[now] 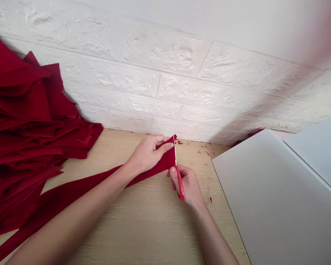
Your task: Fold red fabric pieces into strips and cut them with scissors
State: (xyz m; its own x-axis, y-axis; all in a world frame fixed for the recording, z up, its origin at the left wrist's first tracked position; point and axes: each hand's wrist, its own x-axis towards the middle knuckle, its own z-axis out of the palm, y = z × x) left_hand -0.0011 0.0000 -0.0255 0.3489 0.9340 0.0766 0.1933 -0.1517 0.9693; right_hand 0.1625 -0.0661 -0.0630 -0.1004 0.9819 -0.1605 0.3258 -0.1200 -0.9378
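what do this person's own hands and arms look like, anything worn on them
The left hand and right hand are both ungloved. The left forearm and right forearm are bare, with no sleeve in view. No watch, bracelet, ring or marking shows, though some fingers are partly hidden.

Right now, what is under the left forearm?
The red fabric strip passes beneath the left forearm, with the wood-grain tabletop below; what the forearm covers cannot be seen.

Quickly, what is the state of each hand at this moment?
Left hand: closed, pinching the red fabric strip near its end.
Right hand: closed, holding the red-handled scissors, blade at the strip's end.
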